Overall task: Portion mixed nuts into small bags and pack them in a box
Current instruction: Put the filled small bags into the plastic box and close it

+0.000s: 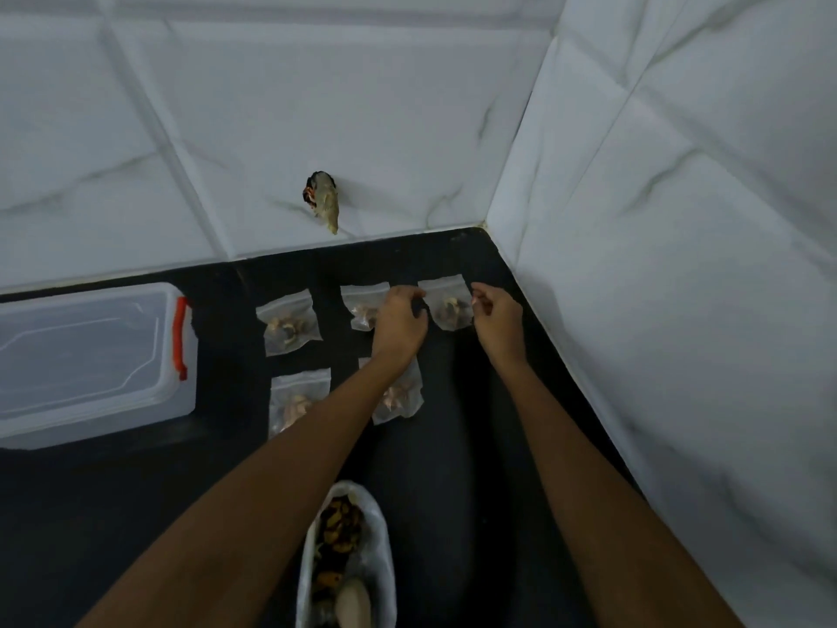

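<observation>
Black counter [453, 446] is holding the small bag [448, 310] right of centre; your left hand [401, 319] and right hand [496, 317] are curling at its top corners, grip unclear. Probably light, limp, slippery: pinch the zip strip [441, 284].

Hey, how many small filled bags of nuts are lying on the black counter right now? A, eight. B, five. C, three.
B. Five small bags show on the counter: three in the back row and two in the front row.
</observation>
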The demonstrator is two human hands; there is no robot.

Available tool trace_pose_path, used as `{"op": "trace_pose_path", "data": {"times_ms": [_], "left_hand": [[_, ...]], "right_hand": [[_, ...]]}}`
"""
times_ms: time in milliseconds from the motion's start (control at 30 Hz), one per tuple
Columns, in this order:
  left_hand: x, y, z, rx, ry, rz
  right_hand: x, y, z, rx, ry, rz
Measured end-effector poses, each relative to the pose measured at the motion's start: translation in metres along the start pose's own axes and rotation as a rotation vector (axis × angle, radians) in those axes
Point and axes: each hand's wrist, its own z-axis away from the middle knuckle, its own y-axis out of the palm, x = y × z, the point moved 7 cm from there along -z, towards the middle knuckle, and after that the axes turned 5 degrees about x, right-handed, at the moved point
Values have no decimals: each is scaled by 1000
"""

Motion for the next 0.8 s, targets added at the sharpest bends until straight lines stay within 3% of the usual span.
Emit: {"op": "trace_pose_path", "data": {"times_ms": [100, 200, 333, 533, 800], "left_hand": [[-7, -21, 36, -89, 130, -261], [2, -38, 73, -88, 134, -509], [25, -73, 120, -118, 140, -717], [72, -145, 156, -92, 78, -787], [126, -264, 181, -259, 13, -753]], "right_hand": [[25, 8, 33, 28, -168, 139], [52, 22, 66, 45, -347, 413], [78, 51, 107, 150, -352, 650], [121, 100, 156, 180, -358, 737], [180, 175, 197, 210, -408, 707]]}}
